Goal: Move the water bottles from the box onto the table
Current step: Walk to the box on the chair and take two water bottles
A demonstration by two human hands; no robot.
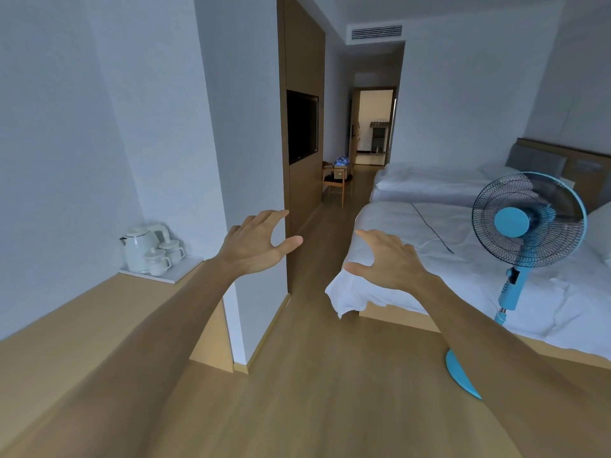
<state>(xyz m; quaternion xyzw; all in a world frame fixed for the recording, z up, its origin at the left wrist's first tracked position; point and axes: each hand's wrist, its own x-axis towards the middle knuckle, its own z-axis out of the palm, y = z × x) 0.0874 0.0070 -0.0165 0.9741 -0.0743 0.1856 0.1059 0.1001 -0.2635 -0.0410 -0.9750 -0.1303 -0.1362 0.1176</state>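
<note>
Two bare hands reach forward, left hand [256, 244] and right hand [390, 261], fingers spread apart, holding nothing. Beyond, a hotel room: wooden floor [307, 375], two white beds [463, 246], blue fan [529, 219]. Far down the passage, a box [340, 170] of bottles sits on a wooden chair [334, 185]; their orientation is too small to tell

A white kettle [140, 247] and two lidded white cups [164, 256] stand on a white tray [180, 274] on the wooden counter [82, 322] at left, a wall-mounted television [301, 126] hangs beyond, and a blue pedestal fan [525, 219] stands beside two white-sheeted beds [463, 259].
</note>
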